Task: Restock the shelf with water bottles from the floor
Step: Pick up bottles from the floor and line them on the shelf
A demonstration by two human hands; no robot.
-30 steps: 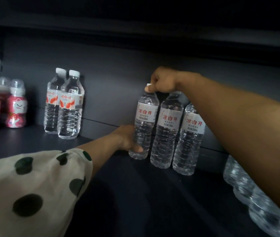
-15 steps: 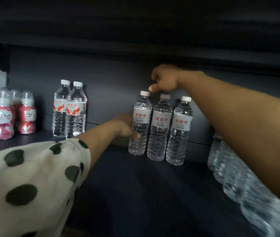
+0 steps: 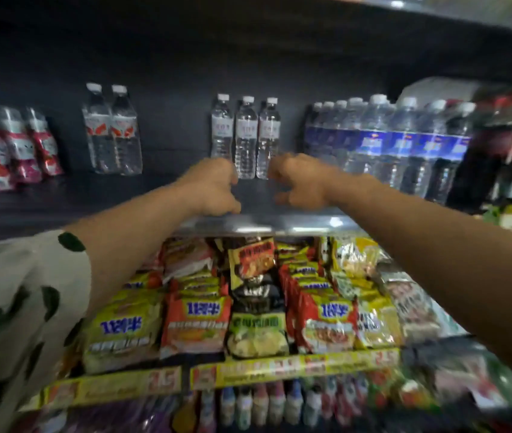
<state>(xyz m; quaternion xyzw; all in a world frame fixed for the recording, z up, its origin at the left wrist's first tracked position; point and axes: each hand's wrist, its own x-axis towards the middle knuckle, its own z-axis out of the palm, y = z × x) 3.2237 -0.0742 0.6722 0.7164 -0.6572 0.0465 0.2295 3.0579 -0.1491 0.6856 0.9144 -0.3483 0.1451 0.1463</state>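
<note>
1. A dark shelf [image 3: 61,207] runs across a shop display, with noodle packets [image 3: 195,323] on the tier below.
2. Three water bottles [image 3: 245,135] stand upright at its back — side by side.
3. The left hand [image 3: 214,189] and right hand [image 3: 301,182] hover before them, fingers loosely curled, holding nothing.

You see three clear, glossy plastic water bottles [image 3: 245,135] with white paper-like labels on the dark matt shelf board [image 3: 92,201]; its front edge is shiny bare metal [image 3: 264,225]; below lie glossy crinkled plastic noodle packets [image 3: 195,323]; your spotted sleeve [image 3: 14,307] is soft matt cloth.
</note>
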